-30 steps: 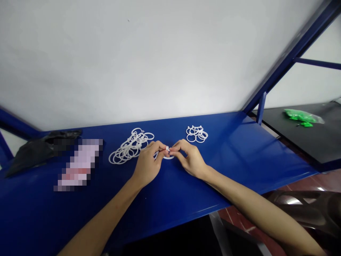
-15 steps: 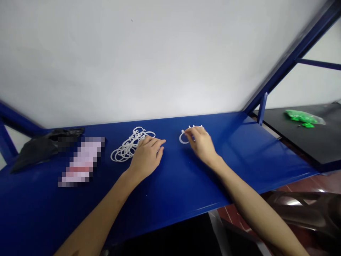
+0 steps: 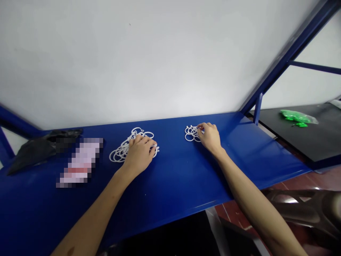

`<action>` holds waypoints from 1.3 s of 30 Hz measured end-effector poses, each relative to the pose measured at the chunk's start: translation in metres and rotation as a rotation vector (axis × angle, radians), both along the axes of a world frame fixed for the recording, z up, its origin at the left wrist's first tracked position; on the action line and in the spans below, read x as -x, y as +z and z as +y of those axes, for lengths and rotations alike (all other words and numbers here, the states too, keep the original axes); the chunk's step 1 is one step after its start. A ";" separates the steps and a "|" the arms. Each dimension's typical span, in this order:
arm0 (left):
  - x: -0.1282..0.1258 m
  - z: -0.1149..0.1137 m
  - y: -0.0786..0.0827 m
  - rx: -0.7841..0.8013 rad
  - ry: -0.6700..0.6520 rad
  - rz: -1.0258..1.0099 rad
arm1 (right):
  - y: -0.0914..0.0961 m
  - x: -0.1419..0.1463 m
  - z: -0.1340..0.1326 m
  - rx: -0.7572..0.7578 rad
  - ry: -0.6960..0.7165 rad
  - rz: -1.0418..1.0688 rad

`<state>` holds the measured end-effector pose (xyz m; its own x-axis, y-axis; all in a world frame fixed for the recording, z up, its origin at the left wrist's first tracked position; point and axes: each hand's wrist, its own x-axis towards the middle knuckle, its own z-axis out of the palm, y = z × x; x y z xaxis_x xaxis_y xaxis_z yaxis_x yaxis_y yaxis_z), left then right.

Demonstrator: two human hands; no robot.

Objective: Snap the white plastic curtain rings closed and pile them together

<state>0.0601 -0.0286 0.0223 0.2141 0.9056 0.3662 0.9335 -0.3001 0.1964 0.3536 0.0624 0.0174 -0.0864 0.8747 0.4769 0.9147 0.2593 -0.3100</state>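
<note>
White plastic rings with small knobs lie in a tangled pile (image 3: 117, 155) on the blue table (image 3: 170, 177). My left hand (image 3: 140, 151) rests over the right side of this pile, fingers curled and closed. A white ring (image 3: 157, 150) sticks out beside its thumb; the grip itself is partly hidden. Farther right, a smaller cluster of white rings (image 3: 189, 136) lies flat, partly overlapping. My right hand (image 3: 210, 137) is at the right edge of that cluster, thumb and index finger closed on a ring there. Its other fingers are bent.
On the left lie a black plastic bag (image 3: 39, 147) and a blurred pinkish object (image 3: 82, 160). A wall (image 3: 149, 71) rises behind the table. Blue frame bars (image 3: 282, 57) slant at the right. Beyond them, a black table (image 3: 301, 142) holds green items in a clear bag (image 3: 297, 116).
My left hand has moved slightly left and curled its fingers, with a ring showing by its thumb. My right hand has shifted right, uncovering the small ring cluster.
</note>
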 end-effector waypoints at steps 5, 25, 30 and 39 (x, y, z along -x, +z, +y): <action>-0.001 -0.001 0.005 -0.034 0.060 -0.062 | 0.006 -0.001 -0.001 -0.047 0.003 0.020; -0.021 -0.008 0.021 0.143 -0.025 -0.680 | 0.001 0.078 -0.069 0.252 0.678 0.517; -0.025 -0.010 0.011 0.115 -0.011 -0.646 | 0.001 0.077 -0.072 0.231 0.728 0.527; -0.026 -0.013 -0.001 -0.018 -0.090 -0.600 | -0.002 0.072 -0.073 0.126 0.816 0.370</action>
